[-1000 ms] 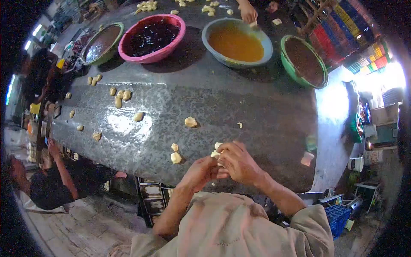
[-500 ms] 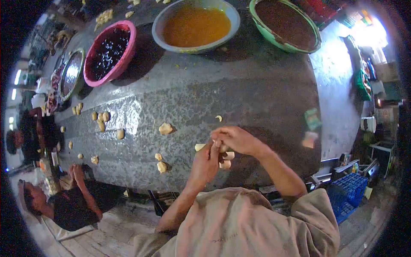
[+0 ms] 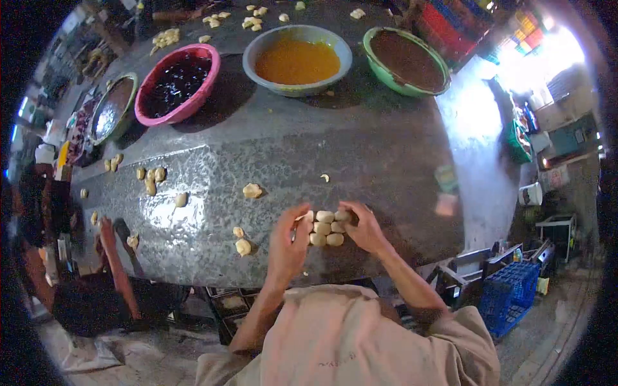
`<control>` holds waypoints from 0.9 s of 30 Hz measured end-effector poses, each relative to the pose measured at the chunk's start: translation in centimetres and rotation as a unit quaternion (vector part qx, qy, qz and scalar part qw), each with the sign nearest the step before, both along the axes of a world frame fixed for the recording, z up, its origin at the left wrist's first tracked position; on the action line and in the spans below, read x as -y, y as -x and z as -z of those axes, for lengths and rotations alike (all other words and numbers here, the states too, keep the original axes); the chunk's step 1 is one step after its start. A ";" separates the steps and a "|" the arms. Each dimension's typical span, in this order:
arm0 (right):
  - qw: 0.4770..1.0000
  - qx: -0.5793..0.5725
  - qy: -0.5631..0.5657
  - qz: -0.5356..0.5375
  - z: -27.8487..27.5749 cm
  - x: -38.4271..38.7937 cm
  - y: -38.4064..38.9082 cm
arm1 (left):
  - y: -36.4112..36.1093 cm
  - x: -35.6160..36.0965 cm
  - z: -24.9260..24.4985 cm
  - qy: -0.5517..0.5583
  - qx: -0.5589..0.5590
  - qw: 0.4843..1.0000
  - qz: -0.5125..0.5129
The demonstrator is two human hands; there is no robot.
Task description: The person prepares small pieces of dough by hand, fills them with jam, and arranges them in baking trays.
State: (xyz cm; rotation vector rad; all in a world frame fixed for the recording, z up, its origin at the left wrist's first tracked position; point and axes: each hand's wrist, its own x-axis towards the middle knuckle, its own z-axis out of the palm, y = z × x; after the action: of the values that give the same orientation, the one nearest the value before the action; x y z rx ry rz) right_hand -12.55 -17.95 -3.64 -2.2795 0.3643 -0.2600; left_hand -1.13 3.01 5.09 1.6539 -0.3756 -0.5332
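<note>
A compact block of several pale dough pieces lies on the dark table near its front edge. My left hand is at the block's left side, fingers apart and touching the leftmost pieces. At the right side my right hand rests its spread fingers against the upper right pieces. A small curved scrap lies above the block. Left of my left hand are a lone dough lump and two more lumps near the edge.
Across the table stand a pink basin of dark liquid, a grey basin of orange liquid and a green basin with brown contents. A co-worker's arm reaches in at left. A blue crate stands right.
My hands have moved apart from each other to the two sides of the dough pieces, which now show as a neat block. The view has shifted, and the co-worker's hands have moved.
</note>
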 end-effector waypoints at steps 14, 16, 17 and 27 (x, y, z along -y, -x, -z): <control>0.979 0.033 0.197 -0.037 -3.2 -4.7 -1.1 | 8.3 -18.0 3.7 -0.081 -0.018 0.984 -0.160; 0.977 0.003 0.194 -0.093 -4.2 -6.5 -2.1 | 10.3 -18.7 3.7 -0.089 -0.029 0.976 -0.198; 0.961 -0.026 0.245 -0.128 -4.8 -7.8 -2.4 | 11.5 -18.9 3.7 -0.093 -0.036 0.971 -0.217; 0.913 0.118 0.345 -0.181 2.2 -7.2 -4.0 | 23.5 -12.3 4.5 -0.018 -0.088 0.935 -0.342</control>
State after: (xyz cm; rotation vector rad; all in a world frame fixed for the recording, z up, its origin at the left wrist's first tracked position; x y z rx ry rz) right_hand -8.53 -10.72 -5.82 -2.8981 -0.3404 -0.5282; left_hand -24.60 15.29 0.55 1.6290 0.3455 -0.1539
